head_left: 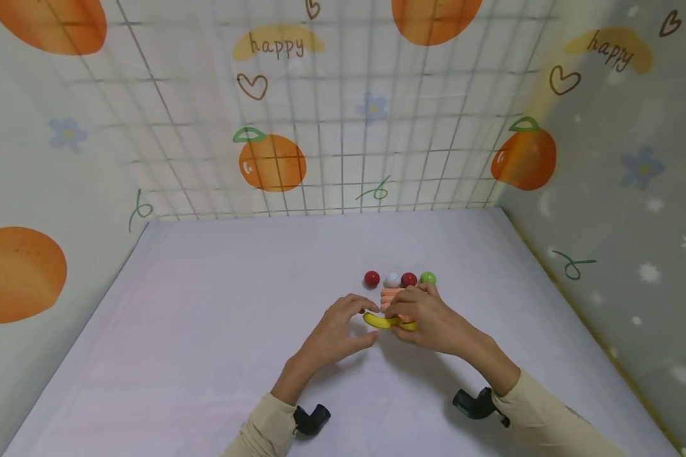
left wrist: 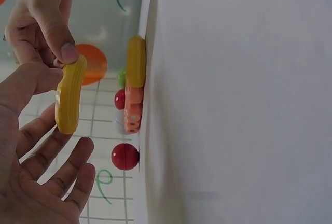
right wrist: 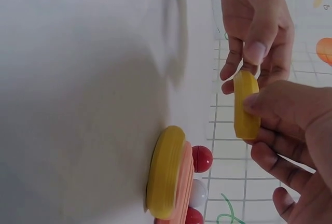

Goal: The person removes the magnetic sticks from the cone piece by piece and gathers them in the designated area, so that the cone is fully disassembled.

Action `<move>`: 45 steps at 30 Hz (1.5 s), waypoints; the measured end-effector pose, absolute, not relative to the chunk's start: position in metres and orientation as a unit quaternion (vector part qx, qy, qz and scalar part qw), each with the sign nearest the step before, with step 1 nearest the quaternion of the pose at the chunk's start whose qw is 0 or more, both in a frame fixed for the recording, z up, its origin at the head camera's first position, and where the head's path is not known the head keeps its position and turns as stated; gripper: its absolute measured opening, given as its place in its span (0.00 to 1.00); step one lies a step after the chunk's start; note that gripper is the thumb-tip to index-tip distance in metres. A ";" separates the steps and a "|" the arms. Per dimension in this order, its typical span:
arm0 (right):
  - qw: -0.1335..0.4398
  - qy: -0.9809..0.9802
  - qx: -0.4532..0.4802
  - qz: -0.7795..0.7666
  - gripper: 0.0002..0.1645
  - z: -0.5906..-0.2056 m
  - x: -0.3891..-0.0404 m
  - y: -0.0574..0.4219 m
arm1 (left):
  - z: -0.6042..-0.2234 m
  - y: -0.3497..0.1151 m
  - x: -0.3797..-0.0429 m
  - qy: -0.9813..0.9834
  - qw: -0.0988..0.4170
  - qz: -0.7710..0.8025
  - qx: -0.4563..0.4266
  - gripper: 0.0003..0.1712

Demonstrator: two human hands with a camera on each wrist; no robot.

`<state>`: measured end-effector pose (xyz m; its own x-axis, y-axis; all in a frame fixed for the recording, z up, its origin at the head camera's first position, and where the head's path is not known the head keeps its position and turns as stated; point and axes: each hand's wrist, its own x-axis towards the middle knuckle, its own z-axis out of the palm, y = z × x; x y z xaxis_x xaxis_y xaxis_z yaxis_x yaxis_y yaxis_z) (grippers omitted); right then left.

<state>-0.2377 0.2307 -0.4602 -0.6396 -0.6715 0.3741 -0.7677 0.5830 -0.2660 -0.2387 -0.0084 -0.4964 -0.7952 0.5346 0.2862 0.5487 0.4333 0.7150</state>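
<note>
My right hand (head_left: pixel 425 317) pinches a yellow banana-shaped piece (head_left: pixel 379 322) between thumb and fingers, held above the table. My left hand (head_left: pixel 337 330) is around the piece's free end, thumb and fingers spread apart; in the head view a gap shows between them and the piece. A second yellow piece (right wrist: pixel 166 172) of similar shape lies on the table below the right hand. Beside it sits a salmon-coloured ridged block (left wrist: pixel 133 110), partly hidden by the right hand in the head view.
Behind the block, a red ball (head_left: pixel 371 279), a white ball (head_left: pixel 392 280), another red ball (head_left: pixel 408 279) and a green ball (head_left: pixel 428 278) stand in a row on the white tabletop (head_left: pixel 206 317). A curtain with printed oranges (head_left: pixel 272 163) hangs over a wire grid at the back.
</note>
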 end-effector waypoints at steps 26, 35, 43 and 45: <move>0.113 -0.902 0.376 0.180 0.14 -0.475 -0.229 0.260 | -0.503 0.010 -0.243 -0.844 -0.004 -0.413 -0.341 0.22; 0.107 -0.907 0.372 0.166 0.14 -0.485 -0.228 0.267 | -0.504 0.010 -0.243 -0.843 0.002 -0.415 -0.342 0.22; 0.111 -0.906 0.379 0.152 0.16 -0.494 -0.229 0.269 | -0.505 0.008 -0.243 -0.844 0.004 -0.413 -0.341 0.22; 0.114 -0.906 0.381 0.147 0.16 -0.497 -0.229 0.270 | -0.504 0.006 -0.242 -0.845 0.004 -0.414 -0.337 0.21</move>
<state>-0.2290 0.2697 -0.4969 -0.6834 -0.6570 0.3184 -0.7239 0.6664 -0.1787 -0.2416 0.0057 -0.5043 -0.7725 0.5667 0.2866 0.5739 0.4297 0.6971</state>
